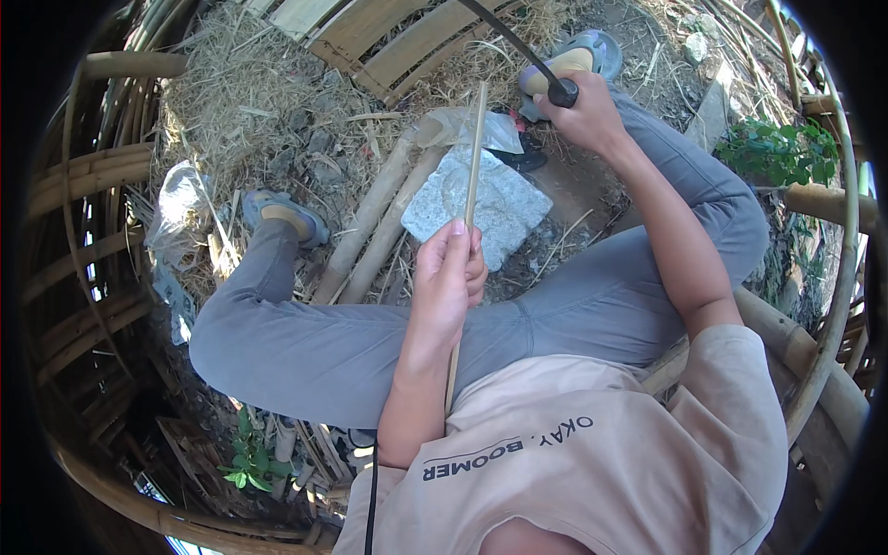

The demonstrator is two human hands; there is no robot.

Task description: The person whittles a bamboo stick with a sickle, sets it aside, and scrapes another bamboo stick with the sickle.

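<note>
My left hand (449, 276) is closed around a thin bamboo strip (476, 153), which stands up past my fist and runs down behind my wrist to my lap. My right hand (586, 113), farther away and to the right, grips the dark handle of a long-bladed knife (524, 48). Its narrow dark blade points up and left, seen nearly edge-on, and its far end is cut off by the picture's top. Blade and strip are apart. Beyond my left fist, a pale stone block (507, 205) lies on the ground between my legs.
Two bamboo poles (365, 222) lie left of the block, with clear plastic (453, 128) at their far end. A slatted wooden panel (407, 46) is at the top. Dry straw (236, 102) covers the ground. Bamboo framing (795, 342) curves along the right; a crumpled plastic bag (182, 213) lies left.
</note>
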